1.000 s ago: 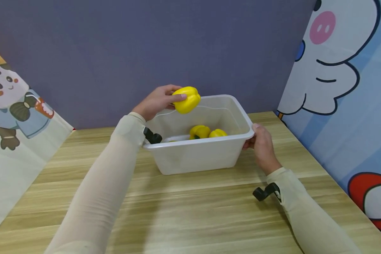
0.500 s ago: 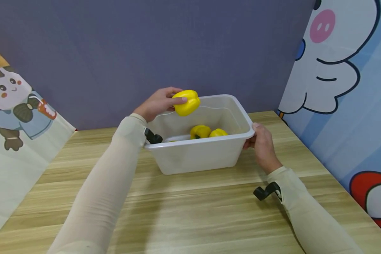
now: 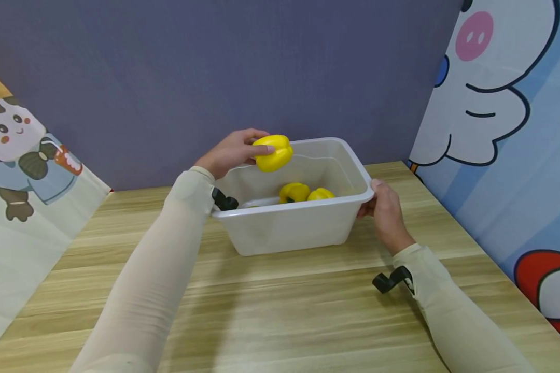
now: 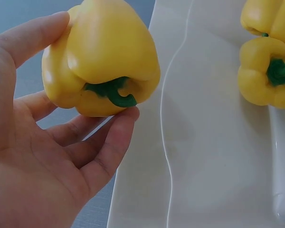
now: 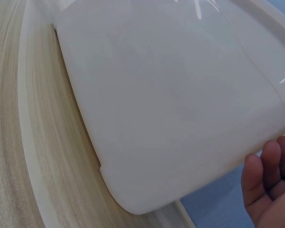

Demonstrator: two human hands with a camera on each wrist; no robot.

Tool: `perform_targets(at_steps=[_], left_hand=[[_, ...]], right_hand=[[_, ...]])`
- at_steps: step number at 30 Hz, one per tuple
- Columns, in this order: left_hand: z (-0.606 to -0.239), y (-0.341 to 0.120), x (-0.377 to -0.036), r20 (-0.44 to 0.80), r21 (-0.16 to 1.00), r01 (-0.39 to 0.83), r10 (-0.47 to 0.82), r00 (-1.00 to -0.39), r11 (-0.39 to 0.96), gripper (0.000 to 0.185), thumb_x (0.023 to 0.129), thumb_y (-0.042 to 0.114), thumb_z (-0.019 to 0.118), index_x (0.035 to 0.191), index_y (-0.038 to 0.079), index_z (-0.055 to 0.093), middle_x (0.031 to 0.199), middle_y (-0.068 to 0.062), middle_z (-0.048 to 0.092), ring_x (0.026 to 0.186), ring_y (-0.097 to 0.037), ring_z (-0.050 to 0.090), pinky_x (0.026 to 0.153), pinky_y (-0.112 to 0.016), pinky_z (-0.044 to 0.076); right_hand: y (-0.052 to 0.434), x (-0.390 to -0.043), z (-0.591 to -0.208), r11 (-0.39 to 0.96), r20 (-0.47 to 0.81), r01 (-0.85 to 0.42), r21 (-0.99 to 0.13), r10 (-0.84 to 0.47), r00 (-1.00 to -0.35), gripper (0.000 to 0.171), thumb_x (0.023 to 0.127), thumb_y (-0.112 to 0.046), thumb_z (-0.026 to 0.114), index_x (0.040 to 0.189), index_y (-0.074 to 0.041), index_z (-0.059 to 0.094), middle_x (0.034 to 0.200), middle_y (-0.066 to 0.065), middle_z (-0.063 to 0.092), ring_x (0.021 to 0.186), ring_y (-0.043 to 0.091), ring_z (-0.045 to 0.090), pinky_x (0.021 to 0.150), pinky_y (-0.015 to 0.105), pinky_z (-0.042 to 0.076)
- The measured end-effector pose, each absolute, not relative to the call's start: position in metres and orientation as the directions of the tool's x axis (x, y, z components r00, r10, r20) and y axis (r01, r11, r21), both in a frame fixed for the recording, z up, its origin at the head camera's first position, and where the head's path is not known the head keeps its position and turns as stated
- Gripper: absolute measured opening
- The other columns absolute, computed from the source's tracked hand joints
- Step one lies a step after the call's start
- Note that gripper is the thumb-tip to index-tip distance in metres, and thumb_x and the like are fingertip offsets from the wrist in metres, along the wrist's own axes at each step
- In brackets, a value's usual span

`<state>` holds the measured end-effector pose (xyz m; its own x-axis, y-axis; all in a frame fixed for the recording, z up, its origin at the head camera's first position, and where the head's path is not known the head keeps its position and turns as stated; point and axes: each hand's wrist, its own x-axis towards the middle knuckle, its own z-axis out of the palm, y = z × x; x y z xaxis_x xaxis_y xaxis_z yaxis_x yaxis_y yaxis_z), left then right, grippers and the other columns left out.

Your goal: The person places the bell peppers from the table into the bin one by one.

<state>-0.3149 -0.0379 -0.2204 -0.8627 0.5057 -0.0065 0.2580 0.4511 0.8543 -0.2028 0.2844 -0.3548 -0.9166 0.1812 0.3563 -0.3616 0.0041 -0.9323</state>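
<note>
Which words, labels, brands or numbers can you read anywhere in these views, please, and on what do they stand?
None: no readable text in any view.
The white plastic bin, the yellow bell pepper held by the left hand and the two yellow peppers inside are unmarked.
The cartoon wall panels carry pictures only.

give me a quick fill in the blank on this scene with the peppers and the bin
1. The left hand holds a yellow bell pepper with a ____ stem.
2. Inside the white plastic bin, ____ more yellow peppers are in plain view.
3. The right hand grips the bin at its ____ end.
4. The bin stands on a light ____ table.

Missing words: green; two; right; wooden
</note>
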Motion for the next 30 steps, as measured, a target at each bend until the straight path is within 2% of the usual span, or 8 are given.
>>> perform_targets(at_steps=[16,22,30], left_hand=[[-0.2207,-0.0398,-0.3158,-0.036,0.841,0.240,0.492,-0.870,0.485,0.069,0.092,0.039,0.073,0.150,0.015,0.045,0.137,-0.003,0.054,0.115,-0.021,0.057,0.104,-0.043,0.046],[-0.2213,-0.0402,-0.3163,-0.040,0.835,0.236,0.482,-0.875,0.498,0.070,0.092,0.039,0.074,0.151,0.015,0.044,0.140,-0.003,0.053,0.116,-0.020,0.056,0.102,-0.039,0.047],[-0.2222,-0.0399,-0.3159,-0.042,0.818,0.248,0.483,-0.875,0.520,0.067,0.091,0.029,0.076,0.149,0.014,0.046,0.142,-0.005,0.051,0.115,-0.021,0.057,0.101,-0.035,0.048]], right_hand=[[0.2839,-0.2033,-0.3557,0.009,0.370,-0.374,-0.927,0.174,-0.913,0.031,0.104,-0.022,0.033,0.094,0.000,0.053,0.066,0.001,0.060,0.054,0.016,0.056,0.053,0.029,0.053],[0.2848,-0.2028,-0.3556,0.011,0.374,-0.377,-0.926,0.167,-0.912,0.031,0.104,-0.022,0.033,0.096,0.001,0.052,0.066,0.002,0.060,0.055,0.016,0.057,0.054,0.030,0.054],[0.2843,-0.2024,-0.3550,0.005,0.362,-0.367,-0.930,0.177,-0.915,0.032,0.104,-0.024,0.034,0.094,0.000,0.052,0.065,0.002,0.059,0.053,0.016,0.056,0.053,0.029,0.053]])
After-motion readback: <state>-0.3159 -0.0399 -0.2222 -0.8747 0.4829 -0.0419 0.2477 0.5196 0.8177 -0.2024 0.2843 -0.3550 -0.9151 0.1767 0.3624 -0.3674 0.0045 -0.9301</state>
